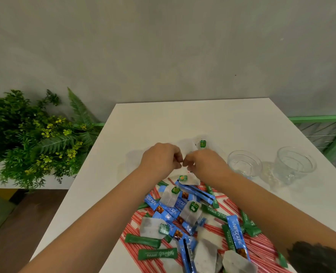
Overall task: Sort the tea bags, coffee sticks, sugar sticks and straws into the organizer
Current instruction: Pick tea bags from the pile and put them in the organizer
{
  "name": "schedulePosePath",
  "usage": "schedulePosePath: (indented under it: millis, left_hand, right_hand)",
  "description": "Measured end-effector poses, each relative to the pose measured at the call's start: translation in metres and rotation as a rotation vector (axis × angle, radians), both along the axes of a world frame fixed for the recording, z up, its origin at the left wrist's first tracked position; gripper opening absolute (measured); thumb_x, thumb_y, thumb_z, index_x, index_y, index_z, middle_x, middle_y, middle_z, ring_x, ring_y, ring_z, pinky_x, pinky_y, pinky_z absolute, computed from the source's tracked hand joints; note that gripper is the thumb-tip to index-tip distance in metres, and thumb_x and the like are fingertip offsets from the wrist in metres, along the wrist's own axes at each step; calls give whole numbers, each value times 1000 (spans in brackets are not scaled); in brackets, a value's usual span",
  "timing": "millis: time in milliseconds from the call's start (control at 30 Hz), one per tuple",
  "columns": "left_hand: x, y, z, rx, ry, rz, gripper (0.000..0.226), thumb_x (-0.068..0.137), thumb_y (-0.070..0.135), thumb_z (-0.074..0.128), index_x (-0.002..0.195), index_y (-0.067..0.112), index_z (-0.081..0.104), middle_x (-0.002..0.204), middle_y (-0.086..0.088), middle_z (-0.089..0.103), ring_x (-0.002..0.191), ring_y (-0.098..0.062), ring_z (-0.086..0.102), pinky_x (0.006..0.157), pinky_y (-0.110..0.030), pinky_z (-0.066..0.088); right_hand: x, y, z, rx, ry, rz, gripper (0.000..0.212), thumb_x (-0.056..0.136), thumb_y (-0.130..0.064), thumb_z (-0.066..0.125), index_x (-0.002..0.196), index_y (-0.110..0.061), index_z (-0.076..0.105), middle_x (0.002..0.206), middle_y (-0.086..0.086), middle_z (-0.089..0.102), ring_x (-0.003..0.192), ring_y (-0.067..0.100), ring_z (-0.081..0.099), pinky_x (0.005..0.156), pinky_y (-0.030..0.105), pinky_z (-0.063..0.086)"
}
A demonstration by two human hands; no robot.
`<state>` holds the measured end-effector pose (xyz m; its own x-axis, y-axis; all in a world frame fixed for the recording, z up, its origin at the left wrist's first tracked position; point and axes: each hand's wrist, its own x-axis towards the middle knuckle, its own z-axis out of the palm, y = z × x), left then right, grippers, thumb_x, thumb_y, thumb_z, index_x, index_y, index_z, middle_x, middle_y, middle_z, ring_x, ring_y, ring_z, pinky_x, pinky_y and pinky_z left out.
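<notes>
both hands are meeting at the far edge of the pile, fingertips almost touching. the left hand (161,159) and the right hand (202,162) are curling their fingers inward and seem to be pinching something small between them, likely a tea bag string or tag, though what exactly is being held is hidden behind the knuckles. a tea bag (190,147) with a green tag is lying on the desk (143,119) just beyond the fingers, touching or nearly touching them, and another green tag (183,177) is hanging just below the hands, towards the person.

the rest of the pile is lying nearer the person than the hands: blue coffee sticks (237,236), green sugar sticks (157,254), more tea bags and red-striped straws (257,243) underneath, long axes pointing every which way. two clear cups (244,163) are standing to the right, well apart from the pile, the nearer one close to the right hand, so that hand looks better placed for a drop. both forearms are reaching forward and converging, wrists held above the pile.
</notes>
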<state>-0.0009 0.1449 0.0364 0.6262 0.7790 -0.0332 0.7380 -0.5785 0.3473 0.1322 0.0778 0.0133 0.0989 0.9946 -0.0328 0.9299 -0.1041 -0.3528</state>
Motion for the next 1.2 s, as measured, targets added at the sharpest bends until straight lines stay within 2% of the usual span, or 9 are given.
schedulePosePath:
  millis: [133,233,300,433,500,600,833,1067,1200]
  left_hand:
    - [-11,-5,-12,-64,156,-39,20,78,26,72,99,26,70,103,6,70,97,-15,63,81,-33,52]
    - [-15,-8,-25,-67,270,-72,34,80,27,71,114,28,65,114,6,67,106,-16,61,86,-34,51]
    - [-18,-10,-34,-54,323,-78,43,81,25,69,123,30,59,120,5,64,109,-18,59,85,-33,50]
    - [-21,-14,-49,-31,399,-103,48,82,28,67,128,31,54,117,0,64,106,-23,59,70,-30,44]
    - [-22,-15,-53,-18,394,-102,49,83,29,68,129,31,52,115,-2,64,106,-24,58,69,-30,41]
    - [-25,-17,-58,-6,352,-100,50,83,27,69,130,32,52,115,-1,63,107,-23,57,70,-31,42]
    - [-30,-18,-61,14,249,-95,41,76,28,74,115,30,60,112,1,53,105,-21,52,71,-32,41]
    - [-30,-19,-57,70,219,-109,34,82,29,68,115,34,61,108,2,60,107,-20,51,69,-30,40]
    - [-32,-19,-56,40,181,-79,29,83,23,65,109,36,66,105,5,67,102,-17,57,69,-28,44]
  right_hand:
    - [-11,3,-18,-192,-157,72,48,89,3,50,132,-18,53,128,9,59,114,25,57,93,32,43]
    - [-16,4,-29,-224,-268,94,60,84,10,50,138,-16,46,133,12,54,119,28,53,96,37,42]
    - [-18,3,-37,-217,-314,93,57,84,7,52,137,-14,46,129,13,55,117,30,54,93,39,44]
    - [-25,-4,-48,-143,-316,77,32,94,-14,50,125,-10,49,115,14,57,104,32,55,73,36,42]
    - [-26,-6,-48,-153,-335,69,36,92,-6,50,127,-9,45,117,14,54,107,32,52,70,35,37]
    - [-27,-7,-47,-141,-351,51,51,83,7,51,131,-10,42,119,14,52,112,31,48,79,37,41]
    - [-25,-6,-51,-89,-401,33,53,83,3,52,132,-13,41,124,11,49,117,30,42,94,39,36]
    - [-25,-8,-50,-121,-330,46,50,85,2,51,131,-15,46,123,12,45,115,30,43,92,38,37]
    - [-24,-8,-47,-134,-304,31,46,86,1,50,128,-18,47,123,11,44,116,29,41,91,38,36]
